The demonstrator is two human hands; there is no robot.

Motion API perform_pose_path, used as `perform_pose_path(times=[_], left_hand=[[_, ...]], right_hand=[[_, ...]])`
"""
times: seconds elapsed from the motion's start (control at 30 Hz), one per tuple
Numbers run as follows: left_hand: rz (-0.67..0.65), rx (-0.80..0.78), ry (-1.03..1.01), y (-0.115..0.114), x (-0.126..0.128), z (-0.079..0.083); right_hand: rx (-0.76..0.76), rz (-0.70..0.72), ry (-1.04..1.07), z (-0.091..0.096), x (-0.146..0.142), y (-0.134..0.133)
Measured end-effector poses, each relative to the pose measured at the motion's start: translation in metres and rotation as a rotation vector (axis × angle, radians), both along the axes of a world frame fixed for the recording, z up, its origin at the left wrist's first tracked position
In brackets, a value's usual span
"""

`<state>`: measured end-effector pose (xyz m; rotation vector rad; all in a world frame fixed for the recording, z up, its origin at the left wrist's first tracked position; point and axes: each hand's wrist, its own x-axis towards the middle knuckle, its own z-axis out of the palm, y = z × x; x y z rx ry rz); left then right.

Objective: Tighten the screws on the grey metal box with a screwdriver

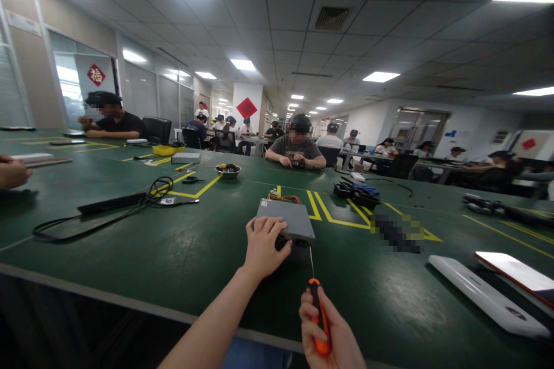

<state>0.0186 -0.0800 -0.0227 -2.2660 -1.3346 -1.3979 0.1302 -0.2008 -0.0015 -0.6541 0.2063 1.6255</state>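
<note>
1. Nearest the camera, the right hand (331, 334) is seen with its fingers closed around the orange handle of a screwdriver (319, 314), whose thin shaft points up toward the near face of the metal box.
2. Green worktop (173, 253) is spread wide beneath everything, marked with yellow lines; a black cable (99, 213) lies to the left and a white flat device (487, 294) to the right.
3. Grey metal box (288, 220) is set on the worktop just ahead, with coloured wires at its far end.
4. Left hand (263, 245) is laid on the box's near corner, fingers curled over it.
5. Work on a screw in the near face is judged to be in hand; the tip must next be seated squarely while the box is kept steady.
</note>
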Motion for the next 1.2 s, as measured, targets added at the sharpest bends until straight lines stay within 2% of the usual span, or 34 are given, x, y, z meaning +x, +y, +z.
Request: perform_pose_path(times=[0.47,0.67,0.9,1.2], left_hand=[[0.002,0.004,0.005,0.0,0.0,0.0],[0.005,0.002,0.008,0.001,0.0,0.0],[0.012,0.001,0.006,0.0,0.001,0.001],[0.017,0.006,0.005,0.0,0.001,0.001]], right_hand=[[0.03,0.0,-0.005,0.005,0.0,0.0],[0.031,-0.014,-0.075,-0.003,-0.002,0.001],[0.045,-0.014,-0.024,0.0,0.001,0.0],[0.171,0.118,-0.104,-0.022,-0.007,0.004]])
